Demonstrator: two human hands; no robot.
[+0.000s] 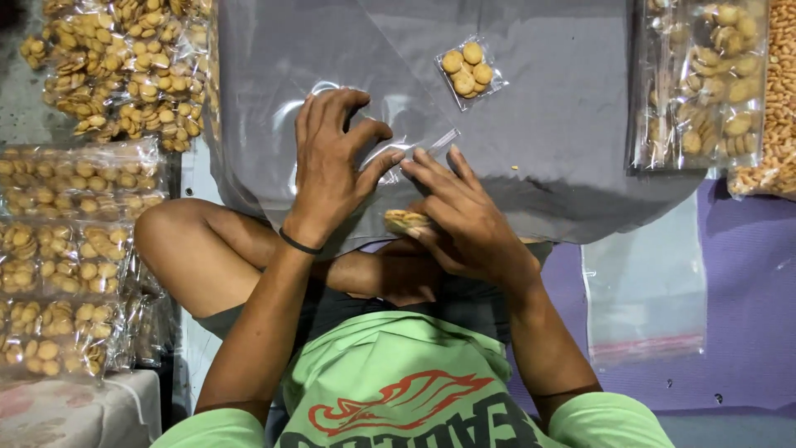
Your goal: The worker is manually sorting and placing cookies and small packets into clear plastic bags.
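Holding a small stack of biscuits [404, 221] in curled fingers, the right hand [464, 220] meets the left hand [332, 170], whose fingers pinch an empty clear bag [414, 145]. Beyond lies a sealed biscuit packet [470, 70] on grey sheeting [564, 149].

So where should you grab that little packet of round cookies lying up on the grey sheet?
Probably by a corner or edge of the small cookie packet, coming from above. It lies flat on the grey sheet with clear film showing past the cookies, so a pinch there should lift it without crushing them. The near, lower corner faces the right hand; the left hand is busy on a clear bag.
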